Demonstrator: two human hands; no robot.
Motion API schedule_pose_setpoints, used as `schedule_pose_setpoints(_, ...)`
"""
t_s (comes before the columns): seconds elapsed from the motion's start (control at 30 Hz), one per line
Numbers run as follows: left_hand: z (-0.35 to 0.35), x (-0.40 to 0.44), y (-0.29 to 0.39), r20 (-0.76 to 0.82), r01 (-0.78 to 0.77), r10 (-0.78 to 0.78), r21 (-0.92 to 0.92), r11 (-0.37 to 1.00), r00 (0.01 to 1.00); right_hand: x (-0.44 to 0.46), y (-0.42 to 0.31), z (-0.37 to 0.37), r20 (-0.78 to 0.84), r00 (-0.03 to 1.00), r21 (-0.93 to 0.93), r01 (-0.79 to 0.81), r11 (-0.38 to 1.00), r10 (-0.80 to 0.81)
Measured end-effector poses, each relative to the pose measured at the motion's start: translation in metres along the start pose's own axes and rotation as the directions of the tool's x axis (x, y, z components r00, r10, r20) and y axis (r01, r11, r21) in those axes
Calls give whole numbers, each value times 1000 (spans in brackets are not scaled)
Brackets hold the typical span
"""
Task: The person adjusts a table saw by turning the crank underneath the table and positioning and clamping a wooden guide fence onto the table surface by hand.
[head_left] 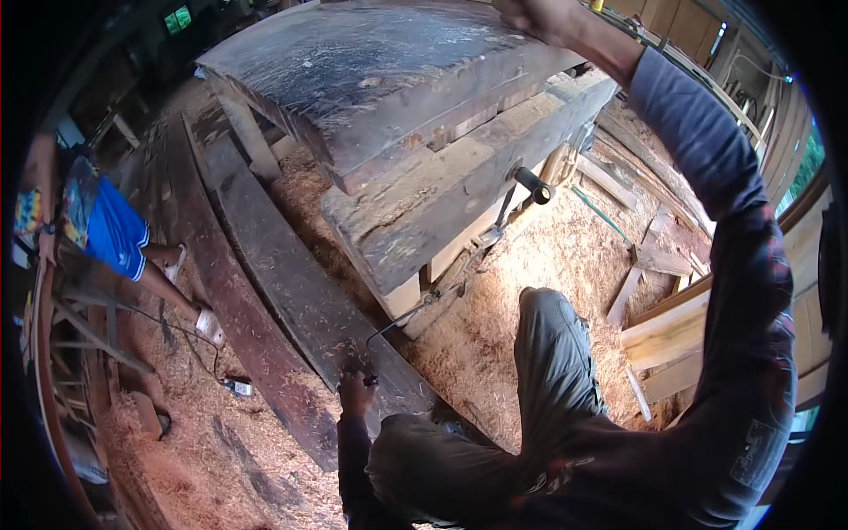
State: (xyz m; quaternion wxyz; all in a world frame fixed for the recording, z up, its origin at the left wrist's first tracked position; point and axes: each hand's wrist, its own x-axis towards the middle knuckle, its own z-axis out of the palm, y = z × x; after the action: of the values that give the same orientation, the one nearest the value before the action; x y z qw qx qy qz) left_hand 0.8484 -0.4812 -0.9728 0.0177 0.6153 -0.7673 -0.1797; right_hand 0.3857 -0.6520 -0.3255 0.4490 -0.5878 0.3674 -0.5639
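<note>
My left hand (358, 390) is low at the centre, closed around the dark handle of a bent metal crank (397, 320), whose rod runs toward the lower corner of the heavy wooden bench (424, 190). Up at the top, my right hand (534, 19) rests at the far edge of the dark, worn benchtop (389, 66); its fingers are partly cut off by the frame. A second crank with a black handle (532, 185) sticks out from the bench's side face.
Long dark planks (265, 238) lie left of the bench. Wood shavings (548, 256) cover the floor. Another person (115, 225) in blue shorts stands at left, near a corded power tool (237, 387). Wood offcuts (661, 261) lie at right.
</note>
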Motion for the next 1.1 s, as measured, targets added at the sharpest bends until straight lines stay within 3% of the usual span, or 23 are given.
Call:
schedule_pose_setpoints(0.03, -1, -3, -3, 6, -2, 2, -1, 1000, 1000, -11, 2, -10, -13, 977, -496, 177, 850, -211)
schedule_pose_setpoints(0.07, -7, -1, -2, 31, 21, -20, -30, 999, 999, -31, 0, 4, 92, 915, -855, 275, 439, -392)
schedule_pose_setpoints(0.17, -51, -8, 21, 27, 59, -57, -67, 996, 998, -120, 26, 21, 396, 717, -777, 594, 207, -573)
schedule_pose_setpoints(0.2, -54, -8, 18, -34, 55, -57, -45, 997, 998, -156, 46, 8, 334, 847, -865, 449, 222, -414)
schedule_pose_setpoints(0.27, -55, -11, 7, -150, 27, -35, -59, 998, 988, -207, 96, 0, 92, 972, -967, 139, 214, -216)
schedule_pose_setpoints(0.3, -54, -12, 2, -258, -10, -6, -61, 998, 966, -218, 117, 2, 101, 973, -993, 110, 35, -207)
schedule_pose_setpoints(0.33, -60, -11, 0, -261, -4, -13, -64, 998, 965, -228, 148, -13, 82, 983, -997, 80, -18, -166)
schedule_pose_setpoints(0.4, -83, -10, 0, 13, 22, -21, -111, 994, 1000, -225, 169, -10, 26, 978, -993, 49, 105, -207)
schedule_pose_setpoints(0.47, -110, -8, 16, 35, -33, 36, -88, 996, 999, -205, 185, -27, -417, 908, -797, -350, 492, -29)
schedule_pose_setpoints(0.5, -125, -4, 31, 108, -64, 72, -80, 995, 992, -197, 203, -28, -536, 840, -274, -272, 922, 89)
schedule_pose_setpoints(0.53, -138, 2, 48, 177, -97, 109, -72, 993, 978, -196, 221, -41, -269, 856, 438, -299, 848, 441)
schedule_pose_setpoints(0.6, -148, 12, 83, 86, -243, 255, -126, 962, 963, -193, 229, -26, -186, 843, 821, -149, 551, 504)
schedule_pose_setpoints(0.67, -167, 16, 123, -3, -380, 385, -173, 909, 923, -205, 215, -22, -153, 879, 819, -143, 556, 451)
schedule_pose_setpoints(0.73, -204, 13, 176, -21, -429, 454, -365, 826, 891, -214, 173, -8, -326, 802, 435, -342, 833, 500)
schedule_pose_setpoints(0.77, -207, 13, 186, -35, -433, 456, -383, 816, 890, -229, 182, -33, -383, 827, 186, -368, 911, 412)
schedule_pose_setpoints(0.8, -209, 13, 193, -22, -471, 501, -383, 795, 865, -234, 176, -36, -335, 933, -437, -275, 856, 129)
schedule_pose_setpoints(0.83, -211, 16, 199, -6, -510, 548, -374, 775, 837, -239, 169, -39, -256, 952, -889, -164, 428, -166)
schedule_pose_setpoints(0.87, -212, 19, 202, -12, -517, 553, -373, 770, 833, -238, 151, -38, 11, 991, -995, -3, -104, -135)
schedule_pose_setpoints(0.9, -212, 19, 205, 6, -518, 557, -358, 776, 830, -229, 151, -44, 118, 992, -972, 123, -201, 39)
schedule_pose_setpoints(0.93, -213, 19, 208, 29, -523, 564, -340, 782, 825, -219, 152, -47, 166, 985, -967, 170, -189, 35)
schedule_pose_setpoints(1.0, -212, 22, 217, 46, -553, 601, -340, 760, 798, -192, 171, -42, -37, 994, -999, -40, 33, 102)
schedule_pose_setpoints(1.07, -217, 23, 228, 40, -573, 619, -333, 749, 785, -193, 193, -50, -77, 996, -986, -68, 152, -53)
schedule_pose_setpoints(1.1, -221, 20, 236, -5, -629, 664, -322, 707, 748, -194, 206, -39, -175, 968, -939, -109, 326, -181)
